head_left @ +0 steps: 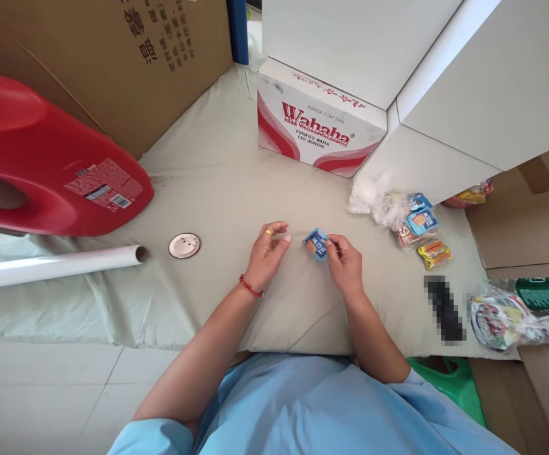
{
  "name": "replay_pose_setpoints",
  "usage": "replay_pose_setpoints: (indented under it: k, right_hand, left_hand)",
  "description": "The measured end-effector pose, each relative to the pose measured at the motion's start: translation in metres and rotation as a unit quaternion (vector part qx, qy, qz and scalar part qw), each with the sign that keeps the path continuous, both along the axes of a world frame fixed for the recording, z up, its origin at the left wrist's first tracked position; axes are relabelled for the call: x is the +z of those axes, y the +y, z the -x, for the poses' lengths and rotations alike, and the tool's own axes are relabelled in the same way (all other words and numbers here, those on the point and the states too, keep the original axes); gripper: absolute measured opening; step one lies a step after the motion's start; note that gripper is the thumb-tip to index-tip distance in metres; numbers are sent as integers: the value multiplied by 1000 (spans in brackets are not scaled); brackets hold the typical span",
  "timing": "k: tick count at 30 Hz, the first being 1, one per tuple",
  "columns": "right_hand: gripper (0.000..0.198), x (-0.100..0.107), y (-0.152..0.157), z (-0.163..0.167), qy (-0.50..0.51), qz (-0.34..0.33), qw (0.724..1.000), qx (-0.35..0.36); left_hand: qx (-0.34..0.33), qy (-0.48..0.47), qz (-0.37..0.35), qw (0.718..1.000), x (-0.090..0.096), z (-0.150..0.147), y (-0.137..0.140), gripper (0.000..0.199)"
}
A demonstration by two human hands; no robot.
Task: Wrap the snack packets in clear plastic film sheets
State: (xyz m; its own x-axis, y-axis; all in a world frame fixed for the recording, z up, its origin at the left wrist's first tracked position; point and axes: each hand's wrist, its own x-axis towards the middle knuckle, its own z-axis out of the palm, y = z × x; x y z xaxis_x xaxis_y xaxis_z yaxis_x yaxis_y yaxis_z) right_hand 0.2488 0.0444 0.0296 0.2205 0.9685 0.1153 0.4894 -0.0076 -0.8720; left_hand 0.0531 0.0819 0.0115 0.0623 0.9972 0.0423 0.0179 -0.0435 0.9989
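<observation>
A small blue snack packet [315, 244] with a pale picture on its front is pinched by one edge in my right hand [345, 262]. Just left of it, and apart from it, my left hand [267, 253] hovers with fingers curved and thumb apart, nothing between them. That hand wears a gold ring, and a red bracelet circles its wrist. Both hands are over the pale green cloth [227, 189]. Farther right lie more blue packets [421, 222] beside a crumpled clear plastic bag [379, 201], with a yellow packet [434, 254] in front.
A red jug [56, 158], a white roll [61, 265] and a round badge [185, 245] lie on the left. At the back stands a Wahaha water carton [322, 123]. On the right are a blurred dark object [444, 309] and a wrapped bowl [499, 322].
</observation>
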Motion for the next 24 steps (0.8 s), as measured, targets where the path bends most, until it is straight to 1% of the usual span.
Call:
replay_pose_setpoints:
  k: [1,3,4,5,7,8,10,13,16,18,20,22,24]
  right_hand:
    - [28,1,1,-4,66,21,998,-14]
    - [29,-1,3,-7,169,58,984,-11]
    - [30,-3,2,-6,197,71,978,4]
    - [32,-4,1,-5,209,80,974,22]
    - [36,-8,-1,-1,206,87,973,59]
    - [38,-10,-3,1,202,86,972,76]
    - [41,-13,-5,3,199,90,970,105]
    - [32,-15,-8,2,171,106,971,131]
    - [29,-16,-9,-8,105,92,984,114]
    - [30,-15,-9,-27,63,68,993,78]
    - [31,-12,-9,-60,29,42,998,24]
    - [34,-5,-7,-107,-11,16,998,-52]
    - [38,7,-1,-164,-76,-10,987,-141]
  left_hand:
    - [-33,-11,8,999,-1,-2,-1,49]
    - [-97,-35,29,994,-2,-6,-4,62]
    - [-131,-40,41,990,-3,-7,-5,64]
    - [-162,-35,54,985,-3,-8,-6,63]
    - [-202,3,76,976,-2,-9,-7,51]
    - [-210,29,82,974,-1,-9,-8,45]
    - [-211,74,73,972,0,-9,-8,39]
    - [-215,114,43,969,0,-10,-8,37]
    - [-212,95,52,971,-4,-11,-8,43]
    - [-200,73,69,975,-9,-11,-6,49]
    - [-184,83,77,976,-12,-11,-4,52]
    - [-177,109,72,975,-13,-11,-2,50]
    - [-182,135,55,973,-13,-11,-2,48]
